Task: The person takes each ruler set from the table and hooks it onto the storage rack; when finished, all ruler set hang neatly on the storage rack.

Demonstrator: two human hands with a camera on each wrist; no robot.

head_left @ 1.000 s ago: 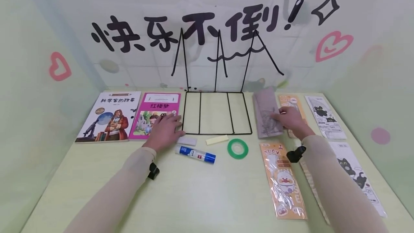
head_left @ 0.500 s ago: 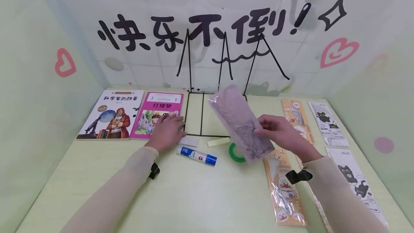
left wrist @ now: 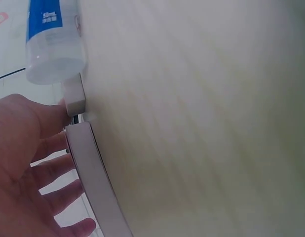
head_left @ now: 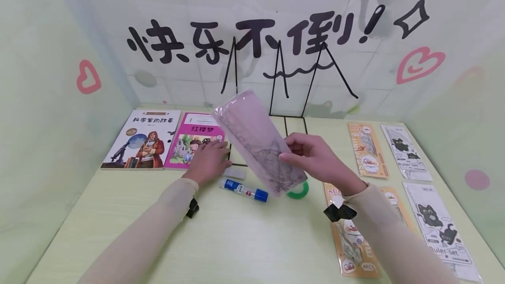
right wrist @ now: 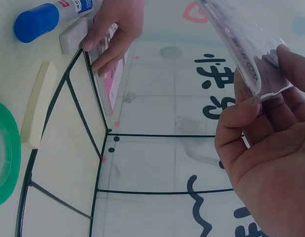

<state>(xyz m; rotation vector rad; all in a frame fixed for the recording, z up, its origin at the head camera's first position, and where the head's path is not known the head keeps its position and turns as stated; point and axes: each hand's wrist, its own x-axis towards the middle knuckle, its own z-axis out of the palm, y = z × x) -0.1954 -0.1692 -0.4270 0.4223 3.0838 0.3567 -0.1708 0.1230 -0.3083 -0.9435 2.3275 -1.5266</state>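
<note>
My right hand [head_left: 321, 161] pinches a flat pinkish packet [head_left: 254, 137] in clear plastic by its right edge. The packet is tilted in the air above the table, in front of the black wire rack [right wrist: 142, 134]. My left hand [head_left: 208, 161] rests with spread fingers on the pink book [head_left: 197, 129], at its lower right. In the left wrist view, the thumb lies near a pale grey eraser-like block [head_left: 234, 173]. A glue stick [head_left: 244, 190] with a blue cap lies just in front. The packet partly hides the rack's base and a green tape roll [head_left: 301, 191].
A white book [head_left: 138, 141] lies left of the pink one. Orange duck packages [head_left: 368, 150] and white cat ruler sets [head_left: 438, 227] lie on the right. A pale yellow block [right wrist: 38, 103] sits beside the rack, seen in the right wrist view. Walls stand on three sides.
My right hand has lifted the pinkish packet off the table beside the rack and carried it left, tilting it. My left hand has stayed on the pink book. The head view has shifted slightly.
</note>
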